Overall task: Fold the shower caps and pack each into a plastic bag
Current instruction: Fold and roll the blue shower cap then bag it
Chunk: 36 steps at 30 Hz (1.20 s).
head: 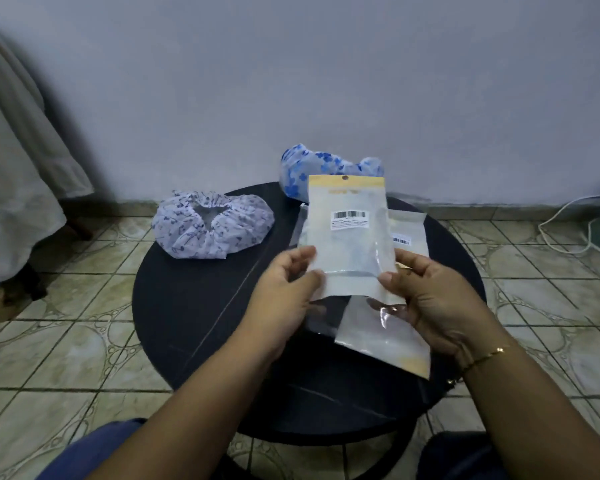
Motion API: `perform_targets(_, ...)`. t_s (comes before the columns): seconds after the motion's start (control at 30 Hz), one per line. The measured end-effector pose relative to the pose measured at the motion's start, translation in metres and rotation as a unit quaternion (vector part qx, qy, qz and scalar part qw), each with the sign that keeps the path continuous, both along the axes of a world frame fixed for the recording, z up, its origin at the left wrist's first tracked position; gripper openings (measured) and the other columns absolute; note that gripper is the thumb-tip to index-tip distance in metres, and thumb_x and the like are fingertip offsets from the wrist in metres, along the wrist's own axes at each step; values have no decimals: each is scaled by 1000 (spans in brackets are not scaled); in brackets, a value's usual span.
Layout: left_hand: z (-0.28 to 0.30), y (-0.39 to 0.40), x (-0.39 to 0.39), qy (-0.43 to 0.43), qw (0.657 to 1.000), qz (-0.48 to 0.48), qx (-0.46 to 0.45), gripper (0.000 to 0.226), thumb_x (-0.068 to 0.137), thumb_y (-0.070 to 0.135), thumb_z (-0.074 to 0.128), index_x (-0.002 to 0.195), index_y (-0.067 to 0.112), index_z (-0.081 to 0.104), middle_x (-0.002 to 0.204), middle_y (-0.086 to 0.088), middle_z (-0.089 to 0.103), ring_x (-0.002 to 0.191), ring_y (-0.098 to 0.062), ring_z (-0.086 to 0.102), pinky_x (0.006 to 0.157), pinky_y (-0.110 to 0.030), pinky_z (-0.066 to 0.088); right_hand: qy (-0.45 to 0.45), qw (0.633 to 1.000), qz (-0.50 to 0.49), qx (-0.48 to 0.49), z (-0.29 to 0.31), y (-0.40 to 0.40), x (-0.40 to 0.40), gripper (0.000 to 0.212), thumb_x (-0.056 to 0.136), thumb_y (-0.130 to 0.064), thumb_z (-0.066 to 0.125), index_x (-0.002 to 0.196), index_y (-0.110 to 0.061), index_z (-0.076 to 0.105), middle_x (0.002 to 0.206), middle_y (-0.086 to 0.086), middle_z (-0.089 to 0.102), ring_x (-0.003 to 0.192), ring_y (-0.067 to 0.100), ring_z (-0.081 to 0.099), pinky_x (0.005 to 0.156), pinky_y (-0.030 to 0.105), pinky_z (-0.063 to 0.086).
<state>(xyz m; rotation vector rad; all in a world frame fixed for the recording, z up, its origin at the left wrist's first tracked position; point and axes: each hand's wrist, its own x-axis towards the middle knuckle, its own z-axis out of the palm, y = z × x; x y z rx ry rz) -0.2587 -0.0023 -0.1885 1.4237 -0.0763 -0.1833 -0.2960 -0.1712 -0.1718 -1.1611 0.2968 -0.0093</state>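
I am holding the clear plastic bag with the yellow top (349, 233) upright, my left hand (284, 292) and right hand (430, 299) pinching its bottom corners; the white flowery shower cap (215, 226) is lying nearer my left

Single head-worn view, forward and down, close over round table (187, 323) by wall (326, 81).

The frosted plastic zip bag with a yellow paper-look header (347, 237) is semi-glossy, with a printed barcode label. The second frosted plastic bag lying flat (388, 336) shows glossy reflections along its seal. The white floral shower cap (213, 225) and blue-flowered shower cap (321, 168) are thin crinkled film, gathered at the hem. The round black table (194, 306) is smooth and matt. The floor tiles (66, 341) are glazed.
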Motion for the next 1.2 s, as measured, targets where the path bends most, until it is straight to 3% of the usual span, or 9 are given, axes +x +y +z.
perform_targets(0.1, 8, -35, 10, -8, 987, -88, 133, 18, 93, 9, 53, 108, 16, 61, 88, 1, 62, 68, -8, 59, 53, -24, 49, 26, 995, -88, -45, -5, -33, 2, 49, 85, 11, 53, 129, -8, 47, 109, 19, 63, 82, 31, 65, 49, 35, 58)
perform_targets(0.33, 12, -105, 29, -22, 938, -170, 300, 24, 91, 18, 49, 68, 23, 51, 90, -9, 60, 85, -23, 57, 79, -39, 52, 120, 977, -141, -104, -22, -81, 14, 33, 92, 5, 50, 123, -4, 46, 85, 17, 60, 60, 31, 57, 33, 27, 49)
perform_targets(0.47, 4, -126, 41, -30, 924, -182, 334, 18, 90, 20, 47, 92, 11, 64, 87, -8, 58, 83, -24, 53, 79, -34, 46, 120, 955, -172, -209, -37, -95, 30, 44, 90, -3, 57, 132, 1, 46, 112, 17, 60, 67, 23, 58, 37, 22, 46)
perform_targets(0.53, 3, -131, 46, -33, 917, -189, 349, 36, 93, 21, 46, 126, 12, 58, 126, -9, 57, 116, -24, 51, 100, -31, 40, 116, 952, -182, -218, -39, -99, 36, 43, 91, -7, 56, 133, -2, 46, 110, 13, 59, 63, 22, 57, 41, 25, 49)
perform_targets(0.63, 4, -132, 46, -76, 898, -189, 389, 48, 97, 22, 41, 145, 17, 36, 157, -4, 18, 143, -17, 20, 114, -29, 17, 113, 942, -190, -251, -39, -102, 41, 39, 94, -11, 51, 133, -5, 48, 112, 8, 58, 72, 24, 61, 53, 28, 55)
perform_targets(0.77, 10, -124, 37, -154, 883, -170, 410, 43, 99, 21, 39, 141, 19, 42, 154, -1, 27, 139, -15, 29, 108, -24, 23, 107, 861, -206, -452, -36, -96, 37, 33, 95, -15, 48, 126, -7, 56, 124, 12, 59, 112, 31, 53, 92, 35, 43)
perform_targets(0.87, 8, -105, 23, -220, 844, -144, 467, 34, 95, 22, 42, 124, 20, 60, 128, -1, 59, 114, -17, 54, 93, -25, 40, 78, 749, -194, -629, -28, -79, 25, 33, 92, -22, 48, 123, -20, 59, 127, 3, 58, 119, 26, 41, 95, 38, 32)
perform_targets(1.0, -13, -80, -5, -300, 744, -132, 582, 40, 87, 38, 36, 100, 22, 70, 104, 4, 66, 98, -19, 59, 82, -33, 49, 10, 679, -119, -724, -26, -48, 5, 31, 89, -27, 49, 117, -28, 61, 123, -7, 57, 115, 19, 40, 88, 35, 26)
perform_targets(1.2, -35, -66, -12, -243, 742, -43, 623, 51, 83, 53, 29, 113, 27, 61, 125, 6, 53, 112, -17, 51, 87, -33, 39, 104, 682, -83, -719, -32, -56, -7, 45, 84, -27, 49, 128, -28, 43, 135, -2, 40, 124, 21, 30, 98, 38, 27)
